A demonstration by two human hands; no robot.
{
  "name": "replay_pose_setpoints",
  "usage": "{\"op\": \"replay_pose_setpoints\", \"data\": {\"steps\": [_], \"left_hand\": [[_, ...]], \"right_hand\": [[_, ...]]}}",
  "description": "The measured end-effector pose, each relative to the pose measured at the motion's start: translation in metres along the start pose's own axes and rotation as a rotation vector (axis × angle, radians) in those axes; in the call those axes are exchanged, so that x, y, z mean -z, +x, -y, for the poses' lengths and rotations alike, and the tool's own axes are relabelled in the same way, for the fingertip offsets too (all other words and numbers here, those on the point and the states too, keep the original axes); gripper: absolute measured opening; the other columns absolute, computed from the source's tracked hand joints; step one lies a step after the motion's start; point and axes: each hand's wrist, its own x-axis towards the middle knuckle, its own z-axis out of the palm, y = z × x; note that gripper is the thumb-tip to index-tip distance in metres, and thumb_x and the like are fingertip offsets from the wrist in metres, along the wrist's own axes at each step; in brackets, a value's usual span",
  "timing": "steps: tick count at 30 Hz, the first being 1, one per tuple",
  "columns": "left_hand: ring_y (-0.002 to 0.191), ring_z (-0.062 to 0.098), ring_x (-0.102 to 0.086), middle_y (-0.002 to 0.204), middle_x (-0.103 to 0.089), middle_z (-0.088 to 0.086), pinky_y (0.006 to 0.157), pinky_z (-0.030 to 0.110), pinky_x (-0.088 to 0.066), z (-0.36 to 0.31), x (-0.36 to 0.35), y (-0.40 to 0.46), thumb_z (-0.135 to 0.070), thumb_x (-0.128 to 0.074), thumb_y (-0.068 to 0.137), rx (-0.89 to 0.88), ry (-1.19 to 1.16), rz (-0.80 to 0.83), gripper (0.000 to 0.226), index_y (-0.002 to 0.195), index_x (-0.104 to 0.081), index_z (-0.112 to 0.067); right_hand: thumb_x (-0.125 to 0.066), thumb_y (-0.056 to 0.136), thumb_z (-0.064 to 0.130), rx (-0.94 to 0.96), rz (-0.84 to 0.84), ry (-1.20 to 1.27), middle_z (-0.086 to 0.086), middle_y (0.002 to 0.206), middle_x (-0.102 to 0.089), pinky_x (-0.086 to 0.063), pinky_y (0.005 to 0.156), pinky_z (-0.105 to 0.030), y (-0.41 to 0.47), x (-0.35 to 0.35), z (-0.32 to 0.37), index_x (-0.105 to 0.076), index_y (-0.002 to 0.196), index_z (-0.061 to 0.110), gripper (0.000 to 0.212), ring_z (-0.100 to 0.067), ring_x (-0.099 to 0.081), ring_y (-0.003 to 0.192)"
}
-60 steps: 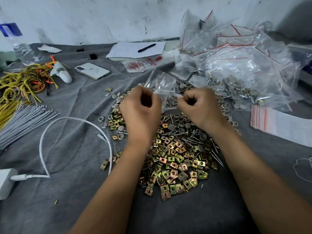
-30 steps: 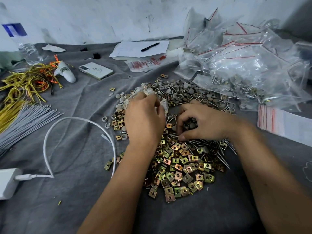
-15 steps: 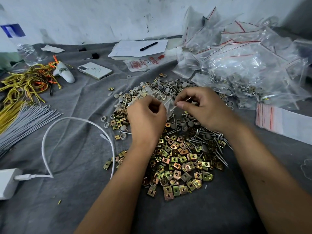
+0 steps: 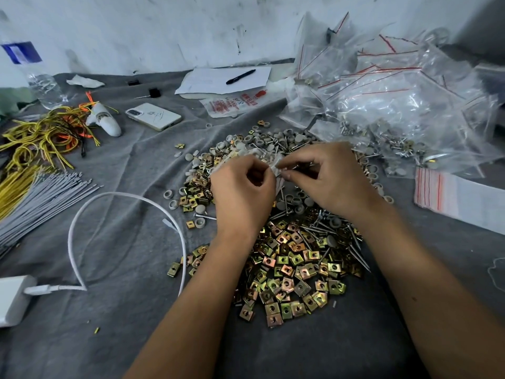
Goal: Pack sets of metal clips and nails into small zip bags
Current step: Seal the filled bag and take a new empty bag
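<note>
Left hand (image 4: 243,192) pinches zip bag (image 4: 276,166); right hand (image 4: 328,179) apparently feeds nails

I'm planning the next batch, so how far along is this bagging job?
Done: a heap of filled bags lies at the right. In hand: the left hand holds a small bag while the right hand feeds nails into it. Left: a big pile of clips and loose nails, plus a stack of empty bags.

Metal clips (image 4: 289,272) heap at the surface's (image 4: 109,337) middle, nails (image 4: 347,236) just right of them. Filled zip bags (image 4: 396,99) pile at the far right corner. A phone (image 4: 154,116) lies toward the far edge, cable ties (image 4: 41,198) along the left edge.
</note>
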Motion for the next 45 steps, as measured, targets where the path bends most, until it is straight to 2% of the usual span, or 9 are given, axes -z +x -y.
{"op": "replay_pose_setpoints", "data": {"steps": [7, 10, 13, 19, 26, 32, 36, 40, 45], "left_hand": [[0.060, 0.006, -0.061, 0.065, -0.066, -0.008, 0.059, 0.028, -0.052, 0.001, 0.000, 0.000, -0.007, -0.071, 0.082, 0.014, 0.004, -0.028, 0.014, 0.073, -0.075, -0.016], [0.059, 0.007, -0.061, 0.064, -0.066, -0.008, 0.058, 0.029, -0.053, 0.001, 0.000, 0.000, -0.006, -0.072, 0.082, -0.001, 0.005, -0.021, 0.013, 0.072, -0.075, -0.014], [0.060, 0.008, -0.062, 0.066, -0.067, -0.007, 0.059, 0.030, -0.053, 0.001, 0.001, 0.001, -0.008, -0.074, 0.084, -0.010, 0.000, -0.020, 0.011, 0.075, -0.076, -0.013], [0.062, 0.002, -0.063, 0.070, -0.069, -0.012, 0.059, 0.015, -0.048, -0.002, 0.004, 0.004, -0.009, -0.075, 0.088, 0.060, -0.100, -0.067, 0.012, 0.082, -0.076, -0.019], [0.059, 0.006, -0.062, 0.068, -0.069, -0.009, 0.054, 0.017, -0.048, -0.005, 0.008, 0.006, -0.010, -0.074, 0.086, 0.089, -0.142, -0.242, 0.015, 0.078, -0.075, -0.022], [0.065, 0.009, -0.065, 0.072, -0.070, -0.005, 0.060, 0.025, -0.055, -0.005, 0.006, 0.003, -0.007, -0.074, 0.086, -0.030, -0.097, -0.165, 0.009, 0.081, -0.077, -0.014], [0.067, 0.009, -0.065, 0.075, -0.069, -0.003, 0.061, 0.030, -0.055, -0.007, 0.005, 0.000, -0.009, -0.075, 0.087, -0.118, -0.044, -0.119, 0.005, 0.082, -0.077, -0.011], [0.067, 0.008, -0.064, 0.075, -0.069, -0.003, 0.062, 0.026, -0.053, -0.006, 0.006, 0.000, -0.007, -0.075, 0.086, -0.126, -0.028, -0.154, 0.006, 0.082, -0.078, -0.011], [0.067, 0.010, -0.065, 0.075, -0.071, -0.002, 0.063, 0.028, -0.054, -0.003, 0.004, 0.001, -0.007, -0.075, 0.086, -0.098, -0.012, -0.152, 0.005, 0.083, -0.078, -0.010]], "right_hand": [[-0.085, 0.083, 0.018, -0.061, -0.214, 0.160, 0.010, 0.081, -0.074, -0.058, 0.067, -0.021, 0.000, 0.006, 0.001, -0.076, 0.091, 0.016, 0.011, -0.004, -0.072, 0.074], [-0.083, 0.086, 0.018, -0.039, -0.177, 0.148, 0.008, 0.084, -0.075, -0.061, 0.071, -0.030, 0.000, 0.005, 0.003, -0.079, 0.094, 0.015, 0.009, -0.007, -0.072, 0.077], [-0.079, 0.089, 0.014, 0.041, -0.066, 0.165, 0.008, 0.093, -0.077, -0.060, 0.077, -0.026, -0.001, 0.002, 0.007, -0.080, 0.102, 0.013, 0.014, -0.005, -0.073, 0.086], [-0.070, 0.095, 0.008, 0.012, 0.015, 0.184, 0.010, 0.088, -0.075, -0.057, 0.068, -0.017, -0.002, 0.000, 0.000, -0.073, 0.102, 0.009, 0.008, 0.001, -0.072, 0.074], [-0.068, 0.096, 0.007, -0.006, -0.010, 0.234, 0.006, 0.084, -0.074, -0.055, 0.051, -0.019, -0.002, -0.002, -0.001, -0.071, 0.102, 0.009, 0.007, -0.010, -0.073, 0.065], [-0.073, 0.094, 0.009, 0.050, -0.038, 0.233, 0.007, 0.080, -0.075, -0.056, 0.055, -0.019, -0.003, -0.003, 0.004, -0.067, 0.098, 0.006, 0.009, -0.007, -0.073, 0.065], [-0.080, 0.087, 0.011, 0.090, -0.053, 0.155, 0.013, 0.082, -0.073, -0.054, 0.065, -0.014, -0.001, -0.003, 0.005, -0.077, 0.097, 0.012, 0.010, 0.002, -0.070, 0.070], [-0.084, 0.082, 0.014, 0.060, -0.001, 0.106, 0.008, 0.094, -0.077, -0.061, 0.078, -0.025, 0.000, -0.004, 0.003, -0.078, 0.109, 0.018, 0.028, -0.002, -0.073, 0.084], [-0.084, 0.082, 0.008, -0.005, -0.028, 0.226, 0.006, 0.094, -0.076, -0.064, 0.072, -0.033, -0.001, -0.005, 0.000, -0.075, 0.110, 0.016, 0.030, -0.007, -0.075, 0.084]]}}
